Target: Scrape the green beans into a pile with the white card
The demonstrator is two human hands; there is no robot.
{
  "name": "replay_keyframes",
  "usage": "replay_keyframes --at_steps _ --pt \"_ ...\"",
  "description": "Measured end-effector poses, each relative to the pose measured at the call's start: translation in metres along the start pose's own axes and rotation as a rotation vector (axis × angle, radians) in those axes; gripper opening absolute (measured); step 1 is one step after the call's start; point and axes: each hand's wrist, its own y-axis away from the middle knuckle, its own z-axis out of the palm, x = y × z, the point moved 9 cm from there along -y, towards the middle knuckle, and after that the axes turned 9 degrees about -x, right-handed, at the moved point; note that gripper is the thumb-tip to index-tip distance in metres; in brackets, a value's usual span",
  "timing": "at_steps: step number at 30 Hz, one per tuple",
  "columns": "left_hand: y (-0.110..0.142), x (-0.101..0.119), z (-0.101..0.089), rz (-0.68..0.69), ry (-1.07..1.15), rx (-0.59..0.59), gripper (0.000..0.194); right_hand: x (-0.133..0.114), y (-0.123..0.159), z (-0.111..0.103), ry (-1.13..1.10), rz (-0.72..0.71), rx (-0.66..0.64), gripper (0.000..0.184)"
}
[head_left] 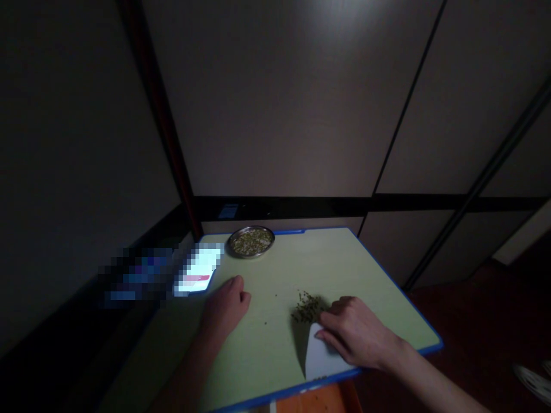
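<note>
My right hand [352, 331] grips a thin white card [319, 353] with a rounded corner, held near the table's front edge. Just beyond the card and the fingers lies a loose heap of small dark greenish-brown bits [306, 305], like seeds or dried herb. Some bits also show at the card's lower edge. My left hand [229, 303] rests on the table as a loose fist, apart from the heap, its curled fingers partly hidden. At the table's far left corner stands a round metal plate [252, 241] spread with similar greenish bits.
The pale green table [327, 258] has a blue rim. A lit phone [200, 271] lies at its left edge. Under the front edge shows an orange container [314, 400]. Dark cabinet panels [279, 115] stand behind. A shoe [532, 381] is on the floor at right.
</note>
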Motion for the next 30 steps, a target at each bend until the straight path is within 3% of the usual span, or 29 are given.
replay_keyframes --at_steps 12,21,27,30 --pt "0.001 0.000 -0.001 0.007 0.001 0.009 0.007 0.006 -0.001 0.008 -0.070 0.095 0.028 0.019" --pt "-0.002 -0.001 0.001 -0.001 0.002 -0.009 0.007 0.008 -0.001 0.010 -0.091 0.077 -0.014 0.021" --pt "-0.002 -0.003 0.004 0.000 0.001 0.003 0.006 0.000 0.004 0.000 -0.089 0.080 -0.009 0.020" --pt "-0.002 -0.003 0.004 0.007 0.010 0.022 0.005 0.010 0.013 -0.009 -0.144 0.159 0.038 0.021"
